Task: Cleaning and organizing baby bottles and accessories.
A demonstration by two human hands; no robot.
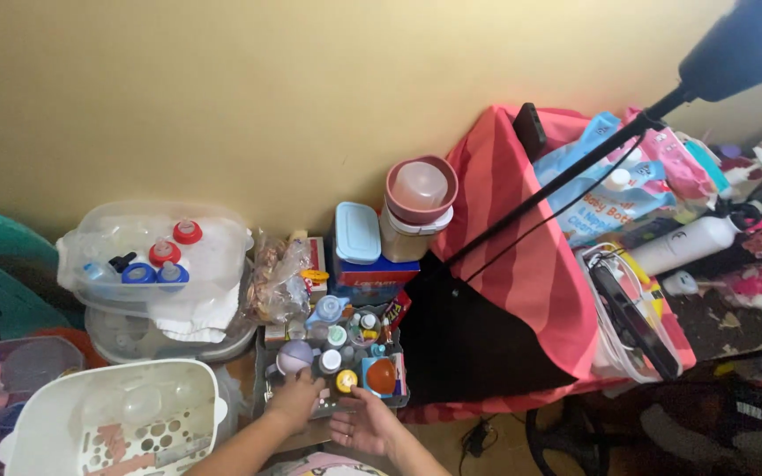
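Head view. The person's left hand (295, 395) rests with its fingers curled over the near edge of a small grey tray (396, 398) crowded with little bottles and jars; whether the fingers close on any single item cannot be told. The right hand (365, 425) lies just beside it, palm up and fingers spread, open below the tray's front edge and touching, or nearly touching, that edge. Inside the tray, a yellow-capped bottle (346, 380) stands between the two hands, an orange-lidded jar (381, 375) sits just right of it, and a pale lilac round-topped bottle (295, 356) stands directly above the left hand. White-capped and teal-capped bottles fill the rear of the tray.

To the left, a white perforated basket (116, 423) holds clear bottle parts. Behind it, a clear domed container (156, 256) encloses red and blue bottle caps. A crumpled clear plastic bag (277, 278) lies between that container and a light-blue lidded box (357, 233). A pink bowl (421, 189) with a clear cup inside tops a stack beside the box. On the right, red-striped cloth (522, 264) covers a raised surface bearing pouches and a white bottle (685, 245). A black stand pole (557, 185) crosses the cloth diagonally.
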